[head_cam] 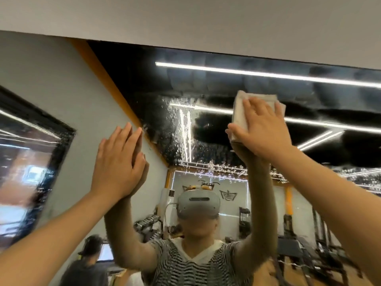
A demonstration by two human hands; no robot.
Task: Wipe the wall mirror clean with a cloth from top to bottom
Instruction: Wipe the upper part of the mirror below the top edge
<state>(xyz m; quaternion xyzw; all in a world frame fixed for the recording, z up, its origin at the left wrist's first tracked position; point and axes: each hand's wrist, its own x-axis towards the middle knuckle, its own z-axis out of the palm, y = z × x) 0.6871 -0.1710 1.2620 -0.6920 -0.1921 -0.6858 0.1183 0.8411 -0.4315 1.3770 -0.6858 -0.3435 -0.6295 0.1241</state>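
I am looking up at a wall mirror [206, 83] that fills most of the view, its top edge meeting a pale wall band just above. My right hand [261, 129] lies flat, fingers straight and spread, pressing a folded pale cloth [239, 112] against the glass near the top; the cloth peeks out above the fingertips and past the thumb side. My left hand [117, 162] is also flat and holds nothing, palm braced on the glass lower down and to the left, touching its own reflection. The cloth's long axis runs roughly up and down, tilted slightly, in line with my fingers. Between the two hands, a patch of spray droplets [185, 141] glistens on the glass, lying left of and below the cloth; cleared dark glass sits around the cloth itself. So the right hand is the nearer one to the wet area, and I judge the coming stroke must travel leftward or downward through it. The unwiped mirror stretches well below both hands.
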